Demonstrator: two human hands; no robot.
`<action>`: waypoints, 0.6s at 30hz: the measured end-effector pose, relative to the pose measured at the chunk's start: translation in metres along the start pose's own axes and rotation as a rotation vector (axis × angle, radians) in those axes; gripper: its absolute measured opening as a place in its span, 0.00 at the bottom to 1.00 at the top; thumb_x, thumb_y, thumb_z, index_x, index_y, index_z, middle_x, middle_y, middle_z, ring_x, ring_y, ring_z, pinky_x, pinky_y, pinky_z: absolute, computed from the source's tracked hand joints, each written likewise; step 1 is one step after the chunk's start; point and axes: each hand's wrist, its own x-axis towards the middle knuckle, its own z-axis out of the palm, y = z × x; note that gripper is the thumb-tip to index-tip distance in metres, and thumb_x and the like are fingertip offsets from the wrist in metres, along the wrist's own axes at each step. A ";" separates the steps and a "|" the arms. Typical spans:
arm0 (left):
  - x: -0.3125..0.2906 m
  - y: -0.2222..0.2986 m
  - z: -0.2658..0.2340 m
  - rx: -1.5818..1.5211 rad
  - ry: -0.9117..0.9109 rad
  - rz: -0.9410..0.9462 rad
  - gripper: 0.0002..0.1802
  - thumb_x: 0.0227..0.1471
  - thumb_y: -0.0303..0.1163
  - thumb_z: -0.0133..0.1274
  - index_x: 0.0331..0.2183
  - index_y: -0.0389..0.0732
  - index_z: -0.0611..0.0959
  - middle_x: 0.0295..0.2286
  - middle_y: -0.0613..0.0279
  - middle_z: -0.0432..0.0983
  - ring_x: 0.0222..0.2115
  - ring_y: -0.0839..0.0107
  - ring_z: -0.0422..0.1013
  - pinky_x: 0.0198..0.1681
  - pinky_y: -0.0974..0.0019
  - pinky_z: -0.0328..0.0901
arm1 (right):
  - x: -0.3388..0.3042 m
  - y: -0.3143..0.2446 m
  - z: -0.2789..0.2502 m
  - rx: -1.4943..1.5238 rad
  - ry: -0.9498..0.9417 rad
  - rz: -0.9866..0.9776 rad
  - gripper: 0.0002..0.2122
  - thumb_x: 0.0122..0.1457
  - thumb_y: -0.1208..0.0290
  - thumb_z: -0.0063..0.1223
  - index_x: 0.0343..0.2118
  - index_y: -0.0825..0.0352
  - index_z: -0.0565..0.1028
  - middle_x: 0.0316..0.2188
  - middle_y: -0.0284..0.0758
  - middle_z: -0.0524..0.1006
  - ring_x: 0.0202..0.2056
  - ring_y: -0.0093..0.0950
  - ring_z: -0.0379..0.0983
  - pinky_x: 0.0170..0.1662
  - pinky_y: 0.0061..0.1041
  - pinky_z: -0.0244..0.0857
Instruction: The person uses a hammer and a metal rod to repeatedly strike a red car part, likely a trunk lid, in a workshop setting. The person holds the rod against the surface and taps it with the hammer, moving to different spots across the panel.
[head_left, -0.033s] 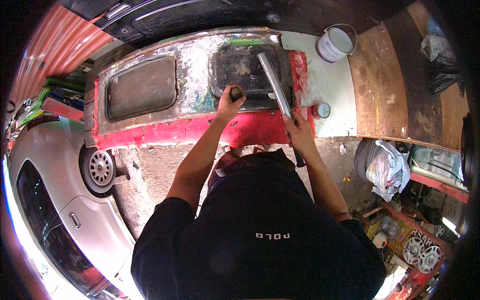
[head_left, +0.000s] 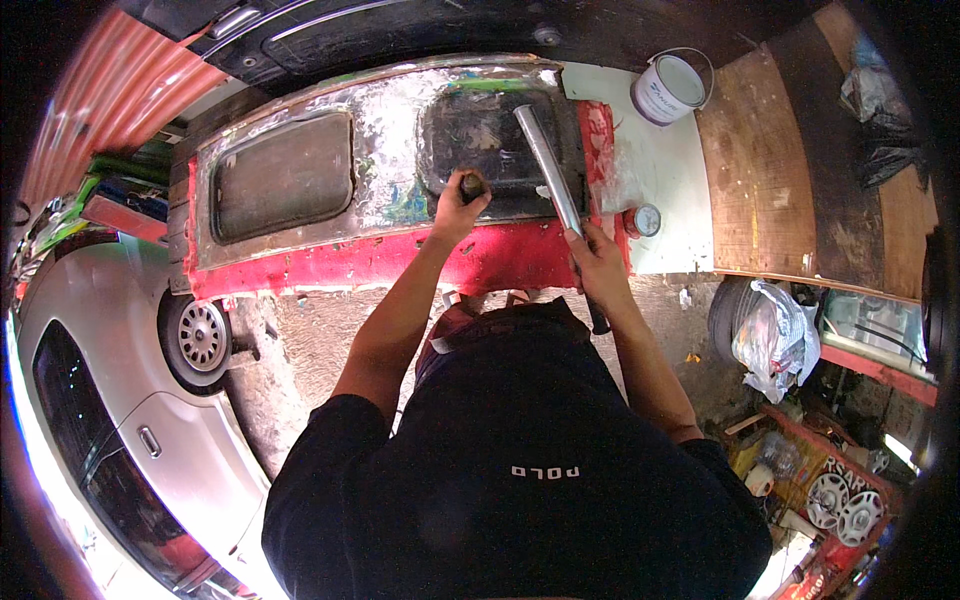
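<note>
My left hand point(head_left: 458, 212) is closed around a dark, stubby object with a rounded top point(head_left: 472, 184); its kind cannot be made out. It is over the lower left edge of the black recess point(head_left: 490, 135) in a worn, paint-streaked panel point(head_left: 385, 140). In my right hand point(head_left: 600, 264) is a long silver metal rod-like tool point(head_left: 548, 165), gripped near its lower end. Its black handle end point(head_left: 599, 318) shows below the fist, and the shaft slants up and left over the panel's right part. Red cloth point(head_left: 400, 262) lies along the panel's near edge.
A white pail point(head_left: 670, 90) and a small round can point(head_left: 643, 221) stand right of the panel. Wooden boards point(head_left: 760, 170) lie farther right. A silver car point(head_left: 150, 400) is at left; a tyre and plastic bag point(head_left: 775, 340) are at lower right.
</note>
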 end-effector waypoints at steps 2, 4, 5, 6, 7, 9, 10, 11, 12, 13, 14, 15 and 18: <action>0.002 -0.003 -0.002 0.043 -0.017 0.056 0.18 0.48 0.16 0.55 0.40 0.41 0.70 0.31 0.65 0.72 0.31 0.77 0.68 0.34 0.71 0.65 | 0.001 0.005 0.001 0.020 -0.003 -0.004 0.12 0.64 0.61 0.50 0.38 0.67 0.72 0.13 0.26 0.65 0.12 0.16 0.59 0.14 0.20 0.53; 0.003 -0.005 -0.003 0.045 -0.020 0.065 0.19 0.47 0.17 0.56 0.41 0.42 0.70 0.31 0.66 0.72 0.30 0.77 0.68 0.32 0.72 0.65 | -0.001 0.001 0.001 0.043 -0.011 0.014 0.12 0.63 0.61 0.51 0.36 0.68 0.73 0.13 0.27 0.66 0.13 0.17 0.61 0.16 0.21 0.54; 0.004 -0.006 -0.004 0.025 -0.014 0.046 0.18 0.47 0.17 0.56 0.40 0.42 0.70 0.31 0.66 0.72 0.30 0.77 0.68 0.32 0.72 0.65 | -0.004 -0.007 0.001 0.055 -0.016 0.035 0.13 0.63 0.61 0.51 0.34 0.68 0.73 0.13 0.27 0.67 0.15 0.18 0.63 0.18 0.22 0.56; 0.004 -0.007 -0.005 0.006 -0.009 0.027 0.18 0.47 0.17 0.56 0.40 0.42 0.71 0.31 0.66 0.72 0.30 0.77 0.68 0.32 0.72 0.65 | -0.005 -0.012 0.001 0.067 -0.022 0.056 0.13 0.62 0.60 0.52 0.32 0.68 0.74 0.14 0.28 0.68 0.16 0.19 0.65 0.20 0.23 0.57; 0.007 -0.006 -0.005 0.038 -0.002 0.036 0.18 0.47 0.17 0.56 0.40 0.41 0.71 0.31 0.66 0.72 0.31 0.77 0.68 0.34 0.72 0.65 | -0.003 -0.011 0.001 0.063 -0.020 0.049 0.13 0.62 0.60 0.52 0.33 0.68 0.74 0.14 0.28 0.68 0.16 0.19 0.64 0.20 0.23 0.57; 0.015 -0.003 -0.007 0.102 0.013 0.054 0.18 0.47 0.17 0.56 0.40 0.39 0.71 0.31 0.65 0.71 0.32 0.76 0.67 0.39 0.71 0.64 | 0.003 -0.010 0.002 0.054 -0.019 0.035 0.13 0.62 0.60 0.53 0.34 0.68 0.74 0.14 0.28 0.68 0.16 0.18 0.64 0.20 0.23 0.57; 0.015 -0.001 -0.006 0.105 0.019 0.030 0.17 0.47 0.18 0.56 0.40 0.39 0.71 0.30 0.65 0.71 0.32 0.76 0.67 0.39 0.71 0.64 | 0.002 -0.009 0.002 0.051 -0.018 0.031 0.13 0.62 0.60 0.52 0.34 0.68 0.74 0.14 0.28 0.68 0.16 0.18 0.64 0.20 0.23 0.57; 0.014 0.001 -0.005 0.109 0.025 0.007 0.17 0.47 0.18 0.56 0.40 0.39 0.71 0.30 0.65 0.71 0.32 0.76 0.67 0.39 0.71 0.64 | 0.002 -0.009 0.002 0.048 -0.017 0.027 0.14 0.62 0.60 0.52 0.35 0.68 0.74 0.14 0.28 0.68 0.16 0.18 0.64 0.20 0.23 0.57; 0.014 0.003 -0.004 0.113 0.032 -0.017 0.17 0.47 0.18 0.56 0.40 0.39 0.71 0.30 0.65 0.72 0.32 0.76 0.67 0.39 0.71 0.64 | 0.001 -0.009 0.002 0.045 -0.017 0.024 0.14 0.62 0.60 0.52 0.35 0.69 0.74 0.14 0.28 0.68 0.16 0.18 0.64 0.20 0.23 0.57; 0.014 0.002 -0.005 0.103 0.027 -0.023 0.17 0.48 0.19 0.57 0.40 0.39 0.71 0.30 0.65 0.72 0.32 0.76 0.68 0.39 0.71 0.64 | 0.002 -0.007 0.002 0.042 -0.017 0.017 0.14 0.62 0.59 0.52 0.36 0.69 0.74 0.14 0.28 0.68 0.16 0.18 0.64 0.20 0.23 0.57; 0.014 0.002 -0.005 0.094 0.023 -0.029 0.17 0.48 0.21 0.58 0.40 0.39 0.72 0.30 0.65 0.72 0.32 0.76 0.68 0.39 0.71 0.65 | 0.003 -0.003 0.003 0.039 -0.018 0.011 0.15 0.62 0.59 0.52 0.37 0.69 0.75 0.14 0.29 0.68 0.16 0.19 0.64 0.20 0.23 0.57; 0.014 0.001 -0.006 0.084 0.018 -0.035 0.17 0.48 0.22 0.59 0.40 0.40 0.72 0.30 0.66 0.73 0.32 0.76 0.68 0.39 0.71 0.65 | 0.003 0.000 0.003 0.036 -0.019 0.004 0.15 0.62 0.59 0.51 0.38 0.69 0.75 0.14 0.29 0.68 0.16 0.19 0.64 0.20 0.23 0.57; 0.010 0.000 -0.005 0.273 0.007 -0.097 0.19 0.48 0.26 0.63 0.40 0.40 0.72 0.30 0.66 0.73 0.32 0.76 0.69 0.39 0.70 0.65 | 0.000 -0.012 0.003 0.025 -0.018 0.040 0.16 0.62 0.58 0.51 0.39 0.69 0.75 0.14 0.29 0.68 0.16 0.20 0.64 0.20 0.24 0.57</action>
